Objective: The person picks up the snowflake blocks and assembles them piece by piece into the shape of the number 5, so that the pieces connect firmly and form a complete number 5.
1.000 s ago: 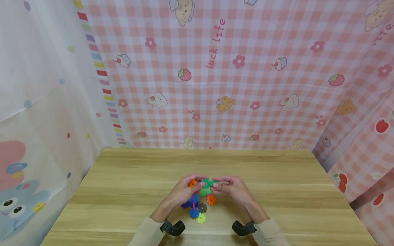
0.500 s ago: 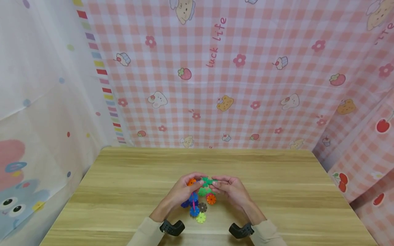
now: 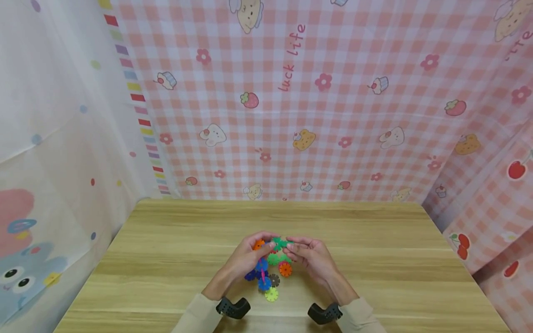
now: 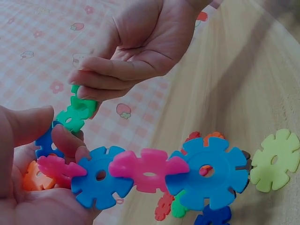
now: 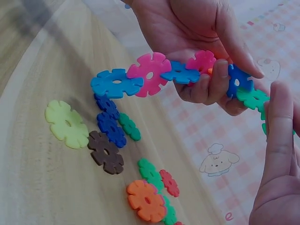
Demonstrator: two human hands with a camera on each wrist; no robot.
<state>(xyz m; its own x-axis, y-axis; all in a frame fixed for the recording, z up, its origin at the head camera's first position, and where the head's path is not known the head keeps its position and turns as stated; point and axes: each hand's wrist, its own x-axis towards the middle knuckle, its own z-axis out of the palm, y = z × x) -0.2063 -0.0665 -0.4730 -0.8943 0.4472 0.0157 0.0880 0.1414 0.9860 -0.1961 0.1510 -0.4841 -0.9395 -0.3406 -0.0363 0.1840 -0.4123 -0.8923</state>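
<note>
The linked chain of notched flower discs (image 4: 103,192) bends at the left hand (image 3: 249,257), and that bend is the relation that counts. From it a short leg crosses toward the right hand (image 3: 314,257), through a deep blue disc (image 5: 236,72) and two green discs (image 5: 246,96). In the head view this leg's long axis lies roughly left to right, filling the narrow gap between the two sets of fingertips.

The left hand pinches the chain near the deep blue disc, with an orange disc (image 4: 37,178) tucked against its palm (half hidden by the fingers). The right hand pinches the outer green disc, its fingers covering most of the rim. Both grips are close, neither hand spread wide.

The longer leg, alternating pink discs (image 5: 149,63) and blue ones, leaves the left hand and points back toward the person, ending in a bright blue disc (image 4: 206,190). The left hand is clearly the nearer to that free end; whether the end touches the tabletop (image 3: 374,259) I cannot tell.

Below, between the forearms, lie a yellow-green disc (image 3: 271,294), a brown disc (image 3: 274,280) and dark blue discs (image 5: 111,129). A second orange disc (image 3: 285,269) sits farther forward, nearer the right fingertips, beside light green discs (image 5: 150,173).
</note>
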